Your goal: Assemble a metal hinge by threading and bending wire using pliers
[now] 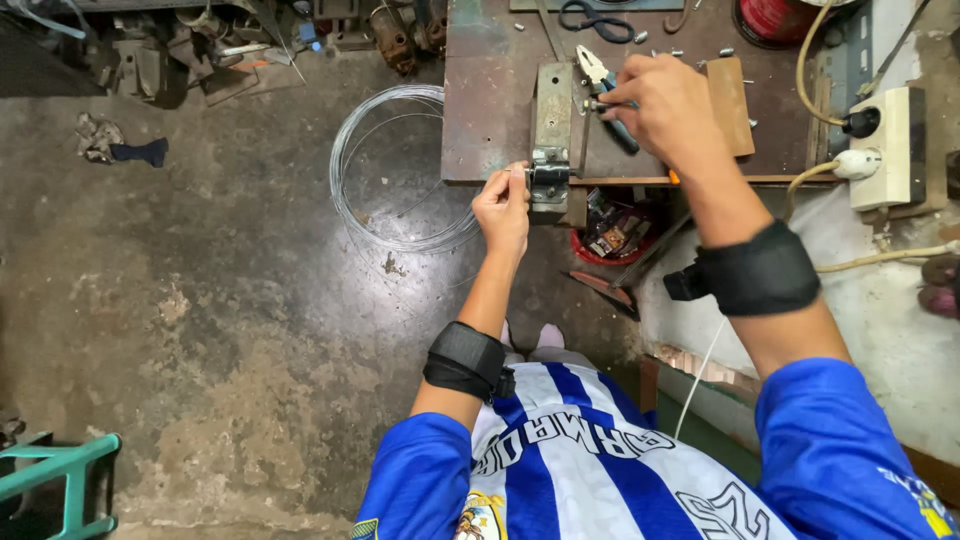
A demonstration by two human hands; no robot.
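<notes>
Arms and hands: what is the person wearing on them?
Both hands are bare, no gloves. The left hand and right hand each have a wide black strap band around the forearm: the left band, the right band, which carries a small black box. Bright blue sleeves belong to a blue and white striped shirt.

concrete floor (200,300) stained. rag (110,140) upper left. teal stool frame (70,480) lower left corner. scissors (595,20) and red spool (775,18) on rusty workbench (490,100). wall power socket (885,145) at right, plugs in.

Blue-handled pliers (612,105), rusty brown workbench (490,90), silvery wire coil (385,170).
</notes>
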